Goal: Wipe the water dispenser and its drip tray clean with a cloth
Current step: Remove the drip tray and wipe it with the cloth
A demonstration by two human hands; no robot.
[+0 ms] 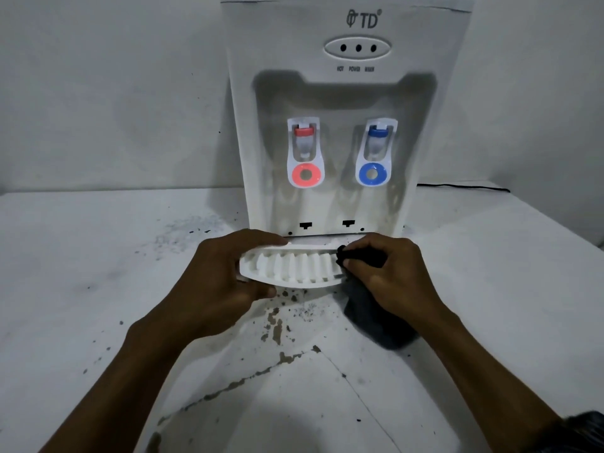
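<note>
A white water dispenser [340,103] stands on a white counter against the wall, with a red tap [305,152] and a blue tap [374,152]. The white ribbed drip tray [294,268] is out of the dispenser, just in front of its base. My left hand [222,273] grips the tray's left end, thumb at the back edge and fingers under the front. My right hand [392,273] holds a dark cloth [376,315] bunched against the tray's right end. The rest of the cloth hangs down onto the counter.
The counter [98,289] is chipped and speckled with dark marks in front of the dispenser. A black cord [464,186] runs along the wall to the right of the dispenser. The wall stands right behind it.
</note>
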